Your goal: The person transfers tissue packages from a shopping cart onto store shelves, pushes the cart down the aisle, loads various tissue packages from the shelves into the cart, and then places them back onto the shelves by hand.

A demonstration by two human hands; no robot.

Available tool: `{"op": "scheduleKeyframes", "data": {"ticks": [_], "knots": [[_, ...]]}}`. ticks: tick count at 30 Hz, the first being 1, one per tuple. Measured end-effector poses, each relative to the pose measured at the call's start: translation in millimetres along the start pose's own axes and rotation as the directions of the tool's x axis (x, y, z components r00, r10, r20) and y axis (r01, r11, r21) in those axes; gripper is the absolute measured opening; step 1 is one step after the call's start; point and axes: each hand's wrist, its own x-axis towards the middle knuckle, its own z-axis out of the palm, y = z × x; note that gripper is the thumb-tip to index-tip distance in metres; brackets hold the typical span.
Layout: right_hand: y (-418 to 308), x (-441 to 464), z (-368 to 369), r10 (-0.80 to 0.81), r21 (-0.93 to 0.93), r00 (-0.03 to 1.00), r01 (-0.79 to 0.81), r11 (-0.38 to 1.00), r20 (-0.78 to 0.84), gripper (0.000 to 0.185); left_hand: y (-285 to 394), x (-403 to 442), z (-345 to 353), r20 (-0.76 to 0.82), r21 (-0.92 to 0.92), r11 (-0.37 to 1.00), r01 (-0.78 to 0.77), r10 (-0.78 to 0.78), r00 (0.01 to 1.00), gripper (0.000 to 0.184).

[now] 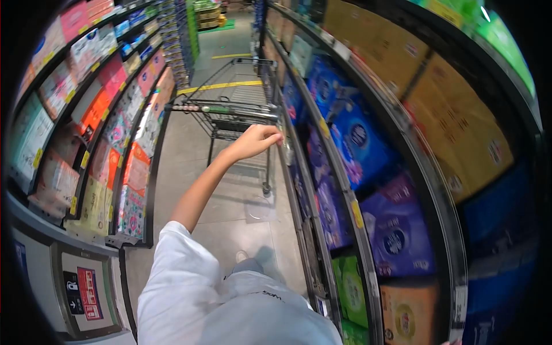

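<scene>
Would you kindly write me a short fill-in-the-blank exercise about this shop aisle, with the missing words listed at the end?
1. The hand stretched out toward the cart is the person's ____ one.
2. That arm's sleeve is coloured ____.
3. The stripes across the floor ahead are coloured ____.
4. At lower right, the pack directly above the orange pack is coloured ____.

Missing words: left; white; yellow; purple.

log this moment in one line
left hand: curled near shopping cart handle, contact unclear | right hand: barely visible, bottom edge | stocked shelves: both sides
</scene>
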Motion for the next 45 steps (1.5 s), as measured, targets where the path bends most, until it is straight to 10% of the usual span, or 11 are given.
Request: {"op": "scheduleKeyframes", "data": {"ticks": [3, 6, 11, 17, 25, 27, 30, 34, 45], "knots": [[-40, -42, 85, 0.052, 0.267, 0.975, -0.111, 0.957, 0.218, 0.031, -47, -19, -40, -0.106, 0.026, 0.998, 0.063, -0.06, 0.993, 0.021], [-75, -103, 165, 0.217, 0.287, 0.742, -0.487, 0.825, 0.635, 0.027, -80, -43, -73, -0.155, 0.046, 0.993, 0.108, -0.1, 0.983, 0.02], [-171, -217, 281, -0.106, 0.304, 0.306, -0.721, 0.623, 0.946, 0.033, -125, -73, -123, -0.252, 0.166, 0.968, 0.19, -0.145, 0.957, 0.02], [-255, -312, 363, -0.591, 0.515, -0.006, -0.483, 0.708, 0.807, 0.057, -171, -62, -157, -0.345, 0.409, 0.895, 0.179, -0.03, 0.938, 0.034], [-306, -394, 503, -0.836, 0.828, -0.074, -0.113, 0.549, 0.544, 0.06, -286, -8, -186, -0.432, 0.745, 0.515, 0.424, -0.112, 0.895, 0.07], [-323, -395, 513, -0.755, 0.829, -0.374, 0.078, 0.553, 0.539, 0.026, -313, -4, -190, -0.334, 0.648, 0.551, 0.526, -0.415, 0.846, 0.056], [-318, -401, 524, -0.816, 0.864, -0.356, -0.045, 0.501, 0.454, 0.024, -320, -2, -195, -0.296, 0.674, 0.594, 0.439, -0.328, 0.897, 0.046], [-346, -360, 533, -0.562, 0.846, -0.765, -0.043, 0.531, 0.314, 0.032, -308, -9, -185, -0.394, 0.651, 0.652, 0.389, -0.149, 0.907, 0.045], [-355, -374, 542, -0.558, 0.849, -0.787, -0.087, 0.522, 0.263, 0.023, -281, -53, -166, -0.499, 0.493, 0.754, 0.434, -0.164, 0.851, 0.042]]}}
